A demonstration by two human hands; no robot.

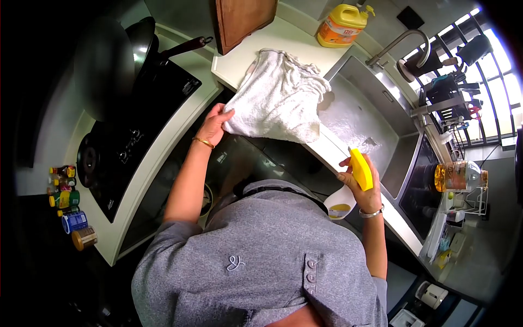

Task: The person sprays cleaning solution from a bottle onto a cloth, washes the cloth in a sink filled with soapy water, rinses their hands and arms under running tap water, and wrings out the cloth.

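My left hand (214, 126) pinches the lower left corner of a white cloth (280, 98). The cloth is spread out with wrinkles, partly over the corner of the countertop (297, 41), and its right side reaches the sink edge. In my right hand (364, 188) is a spray bottle (340, 203) with a yellow trigger head (361, 169) and a white body. My fingers wrap round its neck, in front of the sink's front rim. Some of the right fingers are hidden behind the trigger head.
A wet metal sink (354, 109) with a curved faucet (400, 41) lies to the right. Behind the cloth stand a yellow jug (342, 27) and a wooden board (242, 22). On the left is a black cooktop (147, 131) with a wok (143, 46); an oil bottle (460, 176) stands far right.
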